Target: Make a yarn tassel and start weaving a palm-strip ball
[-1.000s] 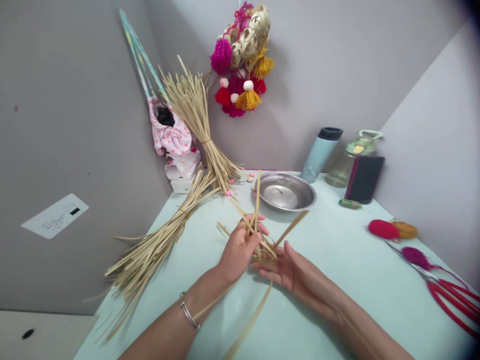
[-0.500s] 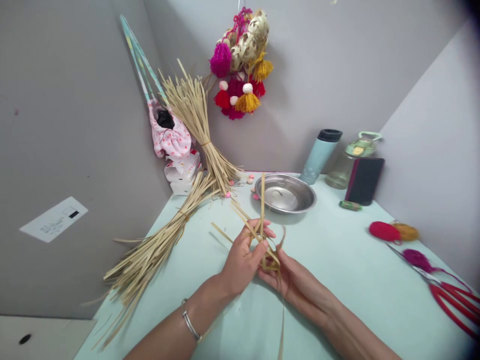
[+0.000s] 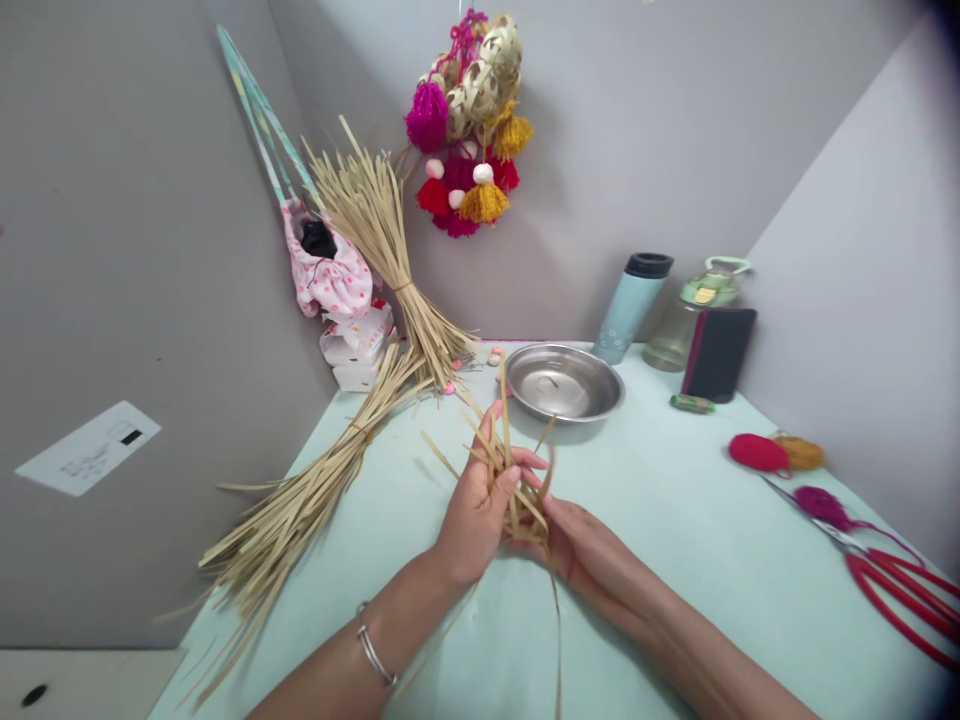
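Note:
Between my hands, above the table, is a small loose weave of flat straw strips, with strip ends sticking up and out and one long end trailing toward me. My left hand is closed on the weave from the left, its thumb pressed on the crossing strips. From the right and below, my right hand grips the lower side of the same weave; some of its fingers are hidden behind the strips. A metal bowl with some water stands just beyond.
Tied bundles of straw strips lie and lean at the left. Along the back right stand a blue tumbler, a green bottle and a phone. Yarn and red-handled scissors lie at the right. Tasselled woven balls hang on the wall.
My left hand's fingers have shifted among the strips, with one finger now raised. The upright strip ends have moved slightly. The whole view has shifted a little, with things sitting further left.

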`<state>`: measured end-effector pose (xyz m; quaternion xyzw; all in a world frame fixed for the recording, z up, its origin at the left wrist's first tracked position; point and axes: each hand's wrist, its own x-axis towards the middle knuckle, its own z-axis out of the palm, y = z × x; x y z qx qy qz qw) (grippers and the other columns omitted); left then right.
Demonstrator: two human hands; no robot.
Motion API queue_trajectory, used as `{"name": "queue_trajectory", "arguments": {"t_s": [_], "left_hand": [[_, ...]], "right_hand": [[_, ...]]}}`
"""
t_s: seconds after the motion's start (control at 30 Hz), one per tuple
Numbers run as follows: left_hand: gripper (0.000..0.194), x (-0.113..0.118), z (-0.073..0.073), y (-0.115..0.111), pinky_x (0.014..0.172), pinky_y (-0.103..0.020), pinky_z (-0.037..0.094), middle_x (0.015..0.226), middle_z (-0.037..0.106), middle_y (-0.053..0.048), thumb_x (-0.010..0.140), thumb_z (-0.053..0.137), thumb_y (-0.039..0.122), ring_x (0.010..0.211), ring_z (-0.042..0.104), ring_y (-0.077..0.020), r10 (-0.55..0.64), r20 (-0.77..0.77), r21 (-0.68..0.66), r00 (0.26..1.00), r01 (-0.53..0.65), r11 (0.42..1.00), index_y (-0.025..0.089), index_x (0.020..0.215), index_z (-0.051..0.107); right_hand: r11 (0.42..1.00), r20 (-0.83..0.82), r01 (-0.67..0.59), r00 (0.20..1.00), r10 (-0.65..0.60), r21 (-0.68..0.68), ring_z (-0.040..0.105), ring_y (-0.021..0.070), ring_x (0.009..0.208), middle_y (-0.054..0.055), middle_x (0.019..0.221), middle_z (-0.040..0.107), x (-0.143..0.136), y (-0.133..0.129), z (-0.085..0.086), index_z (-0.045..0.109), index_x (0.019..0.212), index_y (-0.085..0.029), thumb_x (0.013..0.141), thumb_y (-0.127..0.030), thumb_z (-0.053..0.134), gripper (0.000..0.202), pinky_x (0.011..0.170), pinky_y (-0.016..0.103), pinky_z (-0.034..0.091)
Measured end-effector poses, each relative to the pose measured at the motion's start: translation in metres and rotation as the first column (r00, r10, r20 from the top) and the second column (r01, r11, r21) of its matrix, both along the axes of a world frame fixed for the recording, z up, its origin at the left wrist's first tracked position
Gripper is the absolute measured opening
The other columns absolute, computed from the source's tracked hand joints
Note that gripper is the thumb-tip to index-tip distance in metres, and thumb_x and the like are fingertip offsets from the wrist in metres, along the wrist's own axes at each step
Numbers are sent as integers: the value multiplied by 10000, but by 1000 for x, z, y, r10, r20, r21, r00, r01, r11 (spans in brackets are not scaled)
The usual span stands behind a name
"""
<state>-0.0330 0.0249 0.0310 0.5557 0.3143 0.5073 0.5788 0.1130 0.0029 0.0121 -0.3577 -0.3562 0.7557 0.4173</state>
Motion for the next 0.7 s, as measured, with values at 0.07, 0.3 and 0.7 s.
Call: {"name": "queue_trajectory", "arguments": {"t_s": [0.07, 0.3, 0.7], "left_hand": [[645, 0, -2, 1, 900, -296, 461, 1030, 612, -26, 964, 429, 239, 863, 578, -123, 7, -37, 27, 999, -6, 1000, 275, 1506, 80], [618, 4, -13, -4, 944, -350, 441, 1099, 640, -42, 975, 393, 230, 932, 589, -149, -33, -208, 131, 978, 61, 989, 299, 1516, 101], [586, 6, -25, -2, 1164, -394, 246, 1595, 186, -10, 997, 324, 267, 1444, 225, -208, -78, -188, 231, 979, 122, 965, 337, 1522, 72]], "right_hand": [[980, 248, 95, 959, -138, 175, 632, 208, 880, 83, 943, 691, 8, 3, 5, 684, 1053, -152, 892, -478, 568, 382, 843, 365, 508], [722, 569, 31, 592, -571, 691, 533, 165, 714, 30, 904, 585, 22, 6, 35, 638, 1040, -228, 819, -416, 667, 291, 686, 312, 459], [787, 576, -72, 723, -382, 613, 434, 134, 647, -26, 743, 436, 2, 20, 44, 664, 787, -205, 802, -286, 683, 85, 593, 272, 391]]}}
